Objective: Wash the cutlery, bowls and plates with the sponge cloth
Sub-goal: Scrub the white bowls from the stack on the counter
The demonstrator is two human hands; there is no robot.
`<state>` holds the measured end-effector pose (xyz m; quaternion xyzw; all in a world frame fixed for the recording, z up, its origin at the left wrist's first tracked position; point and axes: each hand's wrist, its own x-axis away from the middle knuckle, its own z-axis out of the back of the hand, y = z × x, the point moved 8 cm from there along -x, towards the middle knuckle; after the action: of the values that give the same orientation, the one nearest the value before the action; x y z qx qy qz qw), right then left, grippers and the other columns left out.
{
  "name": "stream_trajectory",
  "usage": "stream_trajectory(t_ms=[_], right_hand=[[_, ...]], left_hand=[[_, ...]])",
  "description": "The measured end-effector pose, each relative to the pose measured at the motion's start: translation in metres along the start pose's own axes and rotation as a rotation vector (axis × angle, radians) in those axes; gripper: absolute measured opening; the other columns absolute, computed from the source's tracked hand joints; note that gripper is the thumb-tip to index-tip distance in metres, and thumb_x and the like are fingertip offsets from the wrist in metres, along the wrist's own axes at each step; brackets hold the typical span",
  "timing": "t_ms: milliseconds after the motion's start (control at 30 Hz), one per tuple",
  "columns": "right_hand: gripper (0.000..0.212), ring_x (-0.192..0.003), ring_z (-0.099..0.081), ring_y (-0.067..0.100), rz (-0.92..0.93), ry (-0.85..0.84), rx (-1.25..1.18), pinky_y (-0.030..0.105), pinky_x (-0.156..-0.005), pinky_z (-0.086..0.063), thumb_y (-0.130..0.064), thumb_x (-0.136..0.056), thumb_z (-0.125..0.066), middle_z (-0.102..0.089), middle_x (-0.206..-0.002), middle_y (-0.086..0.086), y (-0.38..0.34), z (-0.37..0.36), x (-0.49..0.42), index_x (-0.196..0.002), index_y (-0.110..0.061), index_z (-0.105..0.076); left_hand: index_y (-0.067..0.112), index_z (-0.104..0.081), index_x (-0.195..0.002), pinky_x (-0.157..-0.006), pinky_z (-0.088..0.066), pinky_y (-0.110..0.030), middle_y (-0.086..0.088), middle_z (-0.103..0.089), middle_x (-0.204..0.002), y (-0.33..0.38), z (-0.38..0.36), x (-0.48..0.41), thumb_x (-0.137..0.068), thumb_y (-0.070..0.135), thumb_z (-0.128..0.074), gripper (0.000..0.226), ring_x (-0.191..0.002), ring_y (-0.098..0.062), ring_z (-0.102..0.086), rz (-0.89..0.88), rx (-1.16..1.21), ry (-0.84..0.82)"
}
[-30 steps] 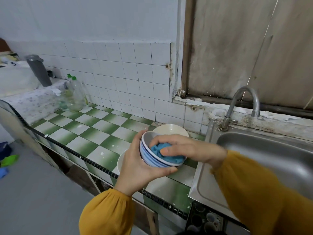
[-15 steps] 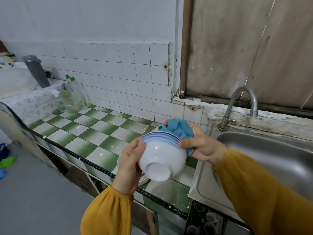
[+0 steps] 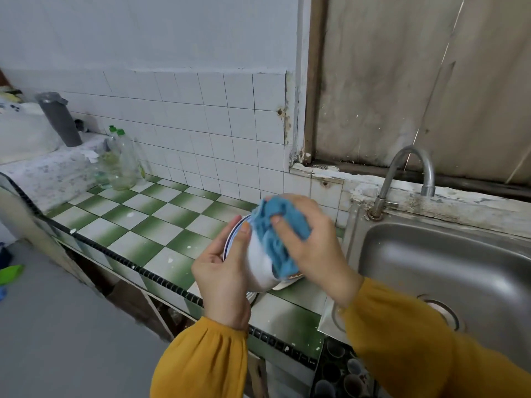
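While the bowl (image 3: 260, 265) hangs tipped on its side just left of the sink (image 3: 431, 254), we log both hands as occupied.

Left hand (image 3: 222, 271): fingers curled round the blue-striped rim, thumb lying along the white outer wall. It holds the bowl clear of the green-and-white tiled surface (image 3: 149, 222).

Right hand (image 3: 313, 245): closed round the blue sponge cloth (image 3: 277, 237), thumb pinching a fold. The cloth is pressed against the bowl's outer wall on the side nearer the sink and drapes down towards the foot.

Bowl mouth faces away from the sink. We cannot see its inside.

Beneath the bowl, close to the sink's left rim, edges of white dishes (image 3: 286, 284) show on the surface. We cannot tell how many.

Tap (image 3: 402, 173) stands at the sink's back left corner, spout curving over the basin.

Well left of the sink, against the tiled wall, stand two clear bottles (image 3: 120, 162) with green caps. Farther left still is a grey flask (image 3: 60, 122) on a raised ledge.

Both sleeves are mustard yellow.
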<state>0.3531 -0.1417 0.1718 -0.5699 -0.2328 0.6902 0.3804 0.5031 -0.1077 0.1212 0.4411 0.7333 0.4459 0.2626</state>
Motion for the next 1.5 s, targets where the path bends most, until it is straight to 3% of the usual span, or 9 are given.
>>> stream_trajectory(t_ms=[100,267,433,567,833,967,1167,1400,1500], right_hand=[[0.018,-0.074,-0.064,0.031,-0.333,0.093,-0.111,0.043,-0.070,-0.053,-0.024,-0.091,-0.064,-0.069,-0.081,0.016,0.033,0.010,-0.015,-0.085,-0.008,-0.068],[0.029,-0.086,-0.063,0.009,0.165,0.038,0.072,0.017,-0.080,-0.049,-0.032,-0.079,-0.061,-0.068,-0.091,-0.002,-0.032,-0.002,0.002,-0.095,-0.009,-0.068],[0.026,-0.070,-0.053,0.004,-0.058,0.216,0.086,0.013,-0.067,-0.042,-0.032,-0.079,-0.060,-0.061,-0.079,-0.007,-0.001,0.004,-0.011,-0.091,-0.011,-0.069],[0.022,-0.088,-0.060,0.015,0.382,0.214,0.177,0.018,-0.083,-0.048,-0.016,-0.079,-0.062,-0.066,-0.095,0.010,-0.031,-0.012,0.009,-0.092,0.000,-0.068],[0.035,-0.124,-0.049,0.032,1.048,0.060,0.422,0.045,-0.106,-0.042,-0.024,-0.087,-0.065,-0.049,-0.125,0.016,-0.017,-0.038,0.072,-0.119,-0.011,-0.053],[0.038,-0.135,-0.036,0.023,0.939,0.138,0.403,0.045,-0.111,-0.038,-0.026,-0.088,-0.067,-0.042,-0.131,0.011,-0.002,-0.036,0.075,-0.121,-0.018,-0.048],[0.023,-0.115,-0.042,-0.010,0.046,0.429,-0.068,0.007,-0.098,-0.036,-0.021,-0.094,-0.048,-0.040,-0.123,-0.010,0.027,0.001,0.040,-0.115,-0.011,-0.052],[0.028,-0.123,-0.035,0.006,0.389,0.193,0.274,0.015,-0.107,-0.033,-0.019,-0.084,-0.056,-0.037,-0.123,0.005,-0.006,-0.011,0.069,-0.111,-0.012,-0.050],[0.028,-0.113,-0.041,0.001,0.192,0.226,0.224,0.009,-0.101,-0.033,-0.024,-0.086,-0.051,-0.040,-0.119,0.001,0.015,0.000,0.060,-0.111,-0.009,-0.051]], left_hand=[[0.019,-0.074,-0.094,-0.071,-0.060,-0.030,-0.005,-0.076,-0.094,0.011,-0.006,0.010,-0.081,0.014,-0.071,0.014,-0.080,-0.018,-0.071,-0.092,-0.063,-0.021],[0.011,-0.073,-0.093,-0.061,-0.056,-0.020,0.001,-0.076,-0.080,0.005,-0.013,0.012,-0.089,0.002,-0.065,0.013,-0.071,-0.011,-0.070,-0.028,0.014,0.049],[0.005,-0.074,-0.091,-0.056,-0.052,-0.022,-0.003,-0.073,-0.078,0.006,-0.015,0.011,-0.087,0.020,-0.057,0.023,-0.067,-0.017,-0.066,0.039,0.092,0.076],[0.004,-0.073,-0.090,-0.081,-0.050,-0.040,-0.013,-0.072,-0.091,0.006,-0.011,0.004,-0.089,0.029,-0.054,0.032,-0.084,-0.028,-0.063,0.063,0.136,0.110],[0.011,-0.074,-0.073,-0.060,-0.056,-0.023,0.000,-0.072,-0.068,0.010,-0.005,0.000,-0.089,0.012,-0.067,0.017,-0.065,-0.011,-0.068,0.005,0.051,0.079],[0.014,-0.073,-0.080,-0.054,-0.054,-0.021,0.005,-0.072,-0.067,0.013,0.000,-0.005,-0.093,0.016,-0.062,0.017,-0.062,-0.009,-0.067,-0.013,0.065,0.146],[0.021,-0.074,-0.078,-0.066,-0.058,-0.027,0.007,-0.074,-0.078,0.023,0.001,-0.001,-0.095,0.021,-0.060,0.022,-0.077,-0.009,-0.068,-0.156,-0.004,0.174],[0.019,-0.071,-0.077,-0.050,-0.051,-0.019,0.009,-0.069,-0.066,0.011,0.008,-0.007,-0.095,0.025,-0.062,0.021,-0.058,-0.005,-0.062,-0.076,0.086,0.321],[0.019,-0.071,-0.077,-0.049,-0.051,-0.019,0.008,-0.069,-0.067,0.003,0.006,-0.007,-0.095,0.027,-0.062,0.022,-0.058,-0.006,-0.062,-0.041,0.081,0.310]])
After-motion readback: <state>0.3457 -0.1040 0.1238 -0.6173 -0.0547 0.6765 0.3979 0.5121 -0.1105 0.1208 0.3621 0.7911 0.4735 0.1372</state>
